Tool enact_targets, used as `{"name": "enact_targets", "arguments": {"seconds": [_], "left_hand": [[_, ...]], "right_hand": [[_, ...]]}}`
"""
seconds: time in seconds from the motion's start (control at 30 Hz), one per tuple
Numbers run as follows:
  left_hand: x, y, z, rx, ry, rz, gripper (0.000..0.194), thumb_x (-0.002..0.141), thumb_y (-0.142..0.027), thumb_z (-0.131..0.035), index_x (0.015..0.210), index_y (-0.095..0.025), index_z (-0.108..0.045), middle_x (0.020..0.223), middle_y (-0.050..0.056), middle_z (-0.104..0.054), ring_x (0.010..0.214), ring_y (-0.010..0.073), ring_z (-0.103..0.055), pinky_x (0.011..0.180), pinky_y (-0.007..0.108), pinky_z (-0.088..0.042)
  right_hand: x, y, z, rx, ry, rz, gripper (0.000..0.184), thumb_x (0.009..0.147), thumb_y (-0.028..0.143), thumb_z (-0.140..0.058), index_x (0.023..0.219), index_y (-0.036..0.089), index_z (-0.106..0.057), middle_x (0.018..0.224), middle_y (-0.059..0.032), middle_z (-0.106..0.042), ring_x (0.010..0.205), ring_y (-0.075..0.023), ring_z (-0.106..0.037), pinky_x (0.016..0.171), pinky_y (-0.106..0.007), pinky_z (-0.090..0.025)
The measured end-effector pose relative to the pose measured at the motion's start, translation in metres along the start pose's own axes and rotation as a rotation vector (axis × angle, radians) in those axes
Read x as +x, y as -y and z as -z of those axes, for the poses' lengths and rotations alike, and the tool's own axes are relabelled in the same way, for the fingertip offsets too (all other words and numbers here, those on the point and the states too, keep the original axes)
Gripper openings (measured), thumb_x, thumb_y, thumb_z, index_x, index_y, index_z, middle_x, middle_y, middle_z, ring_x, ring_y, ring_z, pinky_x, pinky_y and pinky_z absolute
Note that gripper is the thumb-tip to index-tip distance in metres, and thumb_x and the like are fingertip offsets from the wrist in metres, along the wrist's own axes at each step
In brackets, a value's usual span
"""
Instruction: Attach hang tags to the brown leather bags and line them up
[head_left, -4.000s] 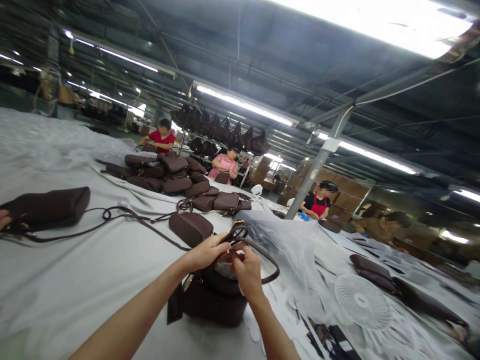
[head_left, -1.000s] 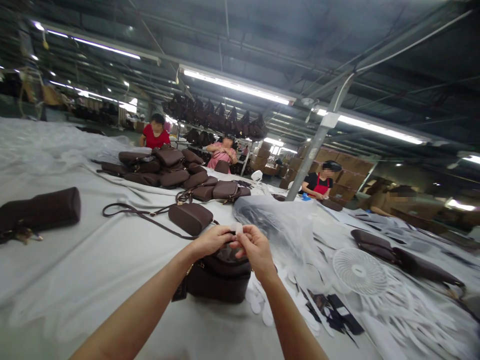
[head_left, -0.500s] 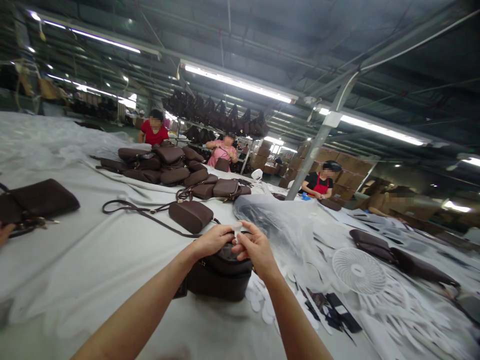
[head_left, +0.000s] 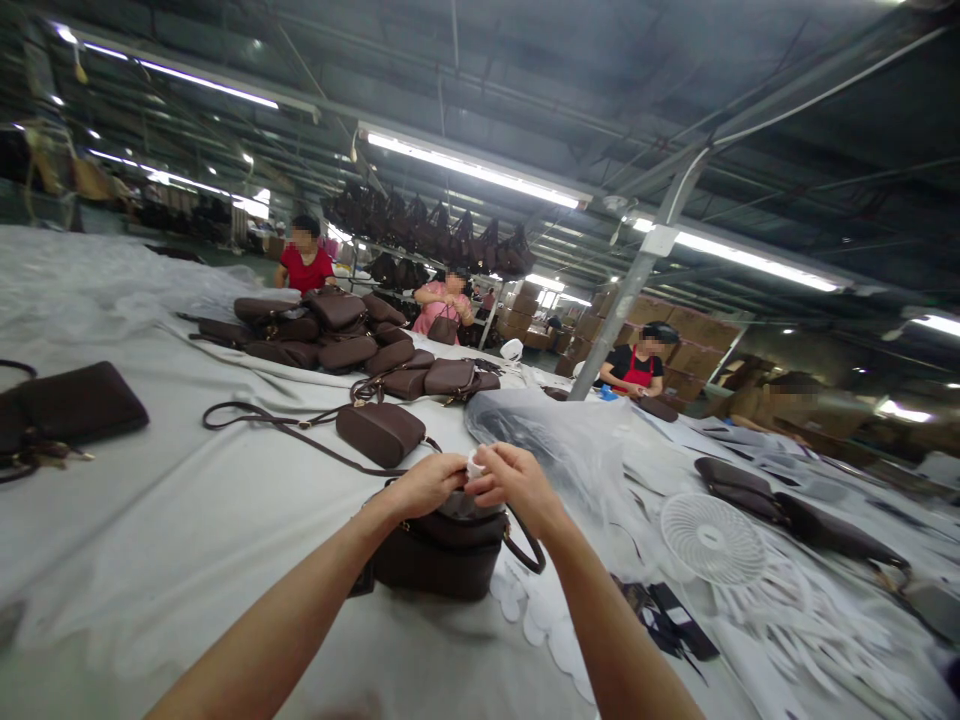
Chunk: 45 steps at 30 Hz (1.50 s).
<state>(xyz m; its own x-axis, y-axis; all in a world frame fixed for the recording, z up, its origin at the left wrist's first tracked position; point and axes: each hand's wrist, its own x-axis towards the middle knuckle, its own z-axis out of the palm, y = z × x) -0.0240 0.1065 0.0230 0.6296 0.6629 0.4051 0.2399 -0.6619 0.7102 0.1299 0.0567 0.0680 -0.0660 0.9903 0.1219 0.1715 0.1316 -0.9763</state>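
A dark brown handbag [head_left: 439, 560] stands on the table below my hands, with clear plastic showing in its open top. My right hand [head_left: 521, 485] pinches a small white strip [head_left: 474, 466] above the bag's top. My left hand [head_left: 427, 487] is closed at the bag's upper edge, its fingertips against the strip; what else it grips is hidden. The bag's strap loop [head_left: 536, 558] hangs out to the right. Just behind lies another brown bag [head_left: 381, 433] with a long strap.
A pile of brown bags [head_left: 349, 350] lies further back. To the right are a white fan [head_left: 712, 538], white cutouts [head_left: 536, 625], black tags [head_left: 679, 620] and clear plastic sheeting [head_left: 555, 440]. A brown bag [head_left: 82, 402] lies far left. Co-workers stand beyond a metal post [head_left: 619, 320].
My right hand has turned and lifted slightly, and the white strip now looks curled between the fingertips. The strap loop shows right of the bag. A hand at the far left has left view.
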Motion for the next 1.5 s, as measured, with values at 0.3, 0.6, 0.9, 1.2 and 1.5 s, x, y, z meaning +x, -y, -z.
{"name": "enact_targets", "arguments": {"seconds": [0.3,0.6,0.9,1.2,1.5], "left_hand": [[0.004,-0.003,0.001,-0.044,0.024,0.050,0.018,0.082,-0.021,-0.047,0.080,-0.016,-0.065,0.079,0.002,-0.066,0.077,0.0178,-0.054,0.072,0.025,-0.040],[0.011,-0.022,0.038,-0.092,0.299,0.107,0.019,0.083,-0.025,-0.047,0.078,-0.017,-0.064,0.075,0.000,-0.063,0.068,0.0154,-0.053,0.068,0.024,-0.041],[0.018,-0.043,0.049,-0.025,0.073,0.096,0.046,0.092,-0.050,-0.038,0.079,-0.013,-0.062,0.075,0.005,-0.063,0.069,0.0172,-0.056,0.065,0.026,-0.043],[0.022,-0.051,0.065,0.296,0.194,0.078,0.026,0.073,-0.040,-0.067,0.070,-0.015,-0.062,0.071,0.003,-0.063,0.069,0.0188,-0.058,0.065,0.026,-0.043],[0.011,-0.062,0.051,0.021,0.144,0.073,0.052,0.094,-0.051,-0.032,0.063,-0.015,-0.055,0.060,0.002,-0.058,0.057,0.0134,-0.054,0.062,0.025,-0.042]], "right_hand": [[0.010,0.029,0.009,-0.528,0.100,0.036,0.005,0.077,0.020,-0.062,0.072,0.020,-0.062,0.054,-0.0011,-0.063,0.054,-0.0164,-0.062,0.049,-0.022,-0.043],[0.018,0.059,-0.002,-1.420,-0.129,0.545,0.021,0.093,0.017,-0.039,0.095,0.014,-0.060,0.096,-0.0119,-0.065,0.079,-0.0196,-0.062,0.062,-0.027,-0.038],[0.042,0.068,-0.009,-0.707,-0.121,0.559,0.010,0.080,0.018,-0.045,0.075,0.020,-0.054,0.061,0.0034,-0.054,0.057,-0.0123,-0.050,0.058,-0.023,-0.036],[0.040,0.085,-0.025,-0.611,-0.072,0.652,0.009,0.080,0.018,-0.047,0.073,0.021,-0.051,0.058,0.0052,-0.053,0.057,-0.0123,-0.050,0.062,-0.024,-0.038],[0.036,0.093,-0.022,-0.633,-0.065,0.639,0.010,0.080,0.016,-0.048,0.071,0.021,-0.050,0.052,0.0056,-0.054,0.055,-0.0124,-0.052,0.063,-0.024,-0.040]]}}
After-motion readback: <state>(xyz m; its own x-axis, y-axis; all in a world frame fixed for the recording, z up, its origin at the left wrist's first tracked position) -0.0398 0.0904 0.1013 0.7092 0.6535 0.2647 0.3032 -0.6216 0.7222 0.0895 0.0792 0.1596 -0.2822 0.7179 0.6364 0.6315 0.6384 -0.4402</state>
